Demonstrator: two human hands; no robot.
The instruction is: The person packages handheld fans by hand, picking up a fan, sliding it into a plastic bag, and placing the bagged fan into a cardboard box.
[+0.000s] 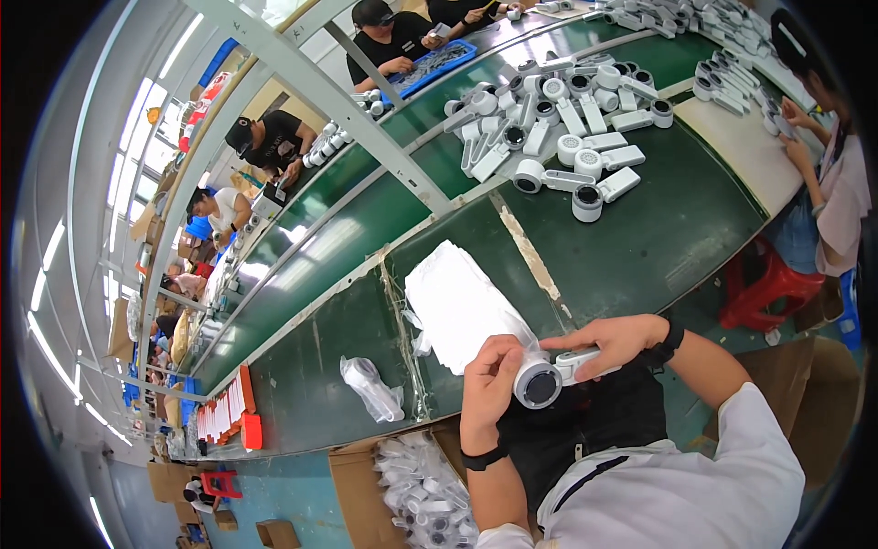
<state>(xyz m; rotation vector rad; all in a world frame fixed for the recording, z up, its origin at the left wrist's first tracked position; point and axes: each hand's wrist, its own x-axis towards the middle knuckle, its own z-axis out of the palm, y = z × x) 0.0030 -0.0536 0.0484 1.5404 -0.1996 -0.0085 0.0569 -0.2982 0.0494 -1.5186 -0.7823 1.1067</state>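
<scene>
A white handheld fan (pixel 538 384) with a round, dark-centred head is held in front of me at the table's edge. My left hand (pixel 491 377) is closed on the side of its head, thumb and fingers together. The handle lies in my right hand (pixel 611 346), whose index finger stretches toward the head. Just beyond my left hand lies a stack of thin white bags (pixel 465 297); whether my fingertips also touch a bag I cannot tell. Left of the stack, a fan wrapped in a clear bag (pixel 372 389) rests on the green table.
A large heap of white fans (pixel 558 114) covers the table's far side. An open carton (pixel 359 489) of bagged fans stands below the left edge. Orange boxes (pixel 247 416) sit far left. A metal post (pixel 366 128) rises beyond the table. At right, a co-worker sits on a red stool (pixel 768 288).
</scene>
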